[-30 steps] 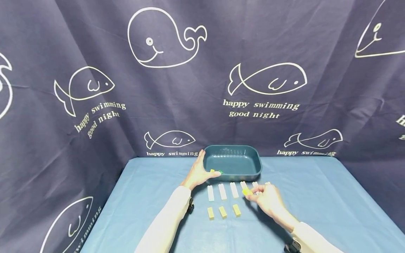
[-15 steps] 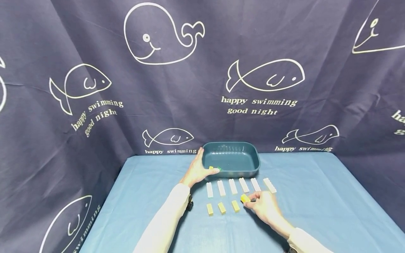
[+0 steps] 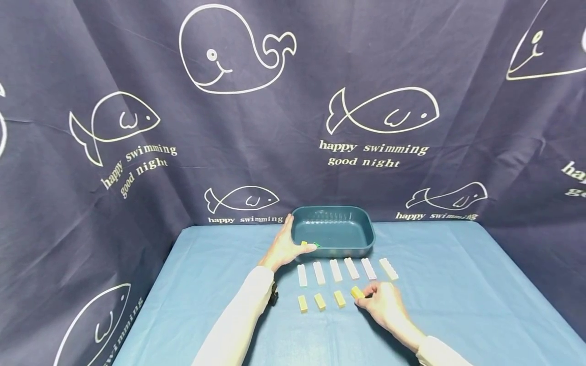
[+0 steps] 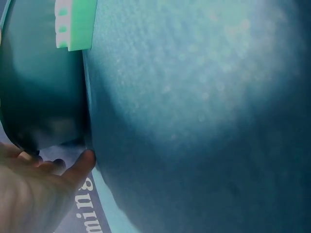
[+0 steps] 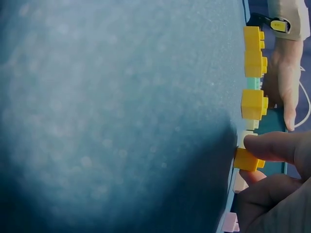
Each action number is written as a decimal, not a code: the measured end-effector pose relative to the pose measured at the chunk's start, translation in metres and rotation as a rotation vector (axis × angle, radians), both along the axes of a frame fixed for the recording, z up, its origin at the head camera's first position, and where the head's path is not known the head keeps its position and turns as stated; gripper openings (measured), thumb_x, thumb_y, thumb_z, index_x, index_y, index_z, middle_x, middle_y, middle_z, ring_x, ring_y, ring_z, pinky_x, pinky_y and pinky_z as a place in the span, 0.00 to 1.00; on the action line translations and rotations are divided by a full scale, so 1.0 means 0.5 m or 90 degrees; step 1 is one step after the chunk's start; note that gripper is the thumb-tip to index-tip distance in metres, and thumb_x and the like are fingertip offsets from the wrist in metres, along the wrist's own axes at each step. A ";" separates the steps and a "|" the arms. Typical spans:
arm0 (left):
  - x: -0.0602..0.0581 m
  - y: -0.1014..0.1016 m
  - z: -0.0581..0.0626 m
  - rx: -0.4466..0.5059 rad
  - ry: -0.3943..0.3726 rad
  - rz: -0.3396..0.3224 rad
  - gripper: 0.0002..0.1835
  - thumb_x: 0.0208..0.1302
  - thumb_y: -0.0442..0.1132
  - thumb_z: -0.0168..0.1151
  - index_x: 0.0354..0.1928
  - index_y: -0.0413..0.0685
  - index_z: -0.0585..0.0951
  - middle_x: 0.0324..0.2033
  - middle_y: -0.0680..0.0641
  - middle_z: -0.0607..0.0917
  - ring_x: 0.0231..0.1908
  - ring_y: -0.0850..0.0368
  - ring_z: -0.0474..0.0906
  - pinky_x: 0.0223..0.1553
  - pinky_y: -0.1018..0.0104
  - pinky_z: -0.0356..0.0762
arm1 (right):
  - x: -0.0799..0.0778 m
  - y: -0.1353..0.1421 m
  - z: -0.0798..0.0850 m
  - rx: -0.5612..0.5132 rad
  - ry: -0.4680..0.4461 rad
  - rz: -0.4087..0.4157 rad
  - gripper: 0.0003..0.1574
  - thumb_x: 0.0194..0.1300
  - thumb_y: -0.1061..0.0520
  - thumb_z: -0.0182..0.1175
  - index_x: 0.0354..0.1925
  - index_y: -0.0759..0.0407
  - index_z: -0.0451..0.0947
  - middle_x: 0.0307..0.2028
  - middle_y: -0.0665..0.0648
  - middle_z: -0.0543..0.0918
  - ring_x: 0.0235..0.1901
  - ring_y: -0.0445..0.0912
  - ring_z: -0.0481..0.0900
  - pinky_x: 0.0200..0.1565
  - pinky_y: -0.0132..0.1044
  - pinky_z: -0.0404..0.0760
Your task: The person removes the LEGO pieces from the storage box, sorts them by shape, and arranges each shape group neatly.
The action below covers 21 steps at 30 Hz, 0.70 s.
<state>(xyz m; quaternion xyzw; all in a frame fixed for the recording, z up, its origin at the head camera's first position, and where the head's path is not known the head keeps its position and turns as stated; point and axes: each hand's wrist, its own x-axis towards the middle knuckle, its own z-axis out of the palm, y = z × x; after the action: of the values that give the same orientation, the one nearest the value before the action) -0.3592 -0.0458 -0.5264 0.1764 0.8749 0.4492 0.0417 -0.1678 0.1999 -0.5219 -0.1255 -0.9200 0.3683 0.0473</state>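
Note:
My right hand [image 3: 385,303] pinches a yellow toy building brick [image 5: 247,159] between thumb and fingers. The brick is at the right end of a row of similar yellow bricks [image 3: 339,299]; its studs face up, and I cannot tell whether it touches the cloth. With fingers and thumb extended, my left hand [image 3: 283,249] rests on the near left corner of a dark teal bin [image 3: 339,235], its thumb along the front rim. Behind the yellow row lies a row of long pale bricks [image 3: 336,270]. In the left wrist view, one is light green [image 4: 81,24].
Beside the left thumb, a small yellow piece [image 3: 304,243] and a green piece [image 3: 317,245] show inside the bin, partly hidden. A blue cloth [image 3: 439,284] covers the table, and a dark printed curtain [image 3: 293,137] hangs behind the bin.
My right hand has brought the yellow brick from over the pale row toward me, to the right end of the yellow row. The left hand stays on the bin; the head view shifted slightly.

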 end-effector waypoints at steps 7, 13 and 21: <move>0.003 0.000 -0.003 -0.003 -0.011 0.000 0.70 0.57 0.59 0.84 0.89 0.46 0.49 0.90 0.46 0.48 0.88 0.42 0.51 0.86 0.44 0.59 | 0.002 -0.003 -0.003 0.021 -0.018 -0.002 0.14 0.48 0.56 0.83 0.22 0.54 0.84 0.23 0.47 0.86 0.29 0.41 0.79 0.37 0.39 0.80; 0.000 0.001 -0.001 0.008 -0.014 0.003 0.71 0.55 0.60 0.85 0.89 0.45 0.49 0.90 0.45 0.48 0.88 0.42 0.51 0.86 0.44 0.58 | 0.000 -0.008 -0.004 0.032 -0.032 -0.006 0.16 0.49 0.55 0.83 0.21 0.54 0.83 0.22 0.48 0.84 0.28 0.42 0.78 0.36 0.39 0.80; -0.001 0.000 0.005 0.005 -0.008 0.003 0.72 0.52 0.58 0.87 0.89 0.44 0.50 0.90 0.44 0.49 0.88 0.41 0.53 0.86 0.45 0.58 | 0.004 -0.004 0.001 0.042 -0.044 0.011 0.20 0.47 0.52 0.85 0.21 0.55 0.80 0.22 0.48 0.82 0.27 0.43 0.77 0.35 0.39 0.80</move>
<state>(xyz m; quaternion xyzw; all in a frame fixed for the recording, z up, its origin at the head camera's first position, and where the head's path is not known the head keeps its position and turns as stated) -0.3600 -0.0457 -0.5237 0.1715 0.8733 0.4536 0.0457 -0.1657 0.1979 -0.5214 -0.1287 -0.9336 0.3339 0.0167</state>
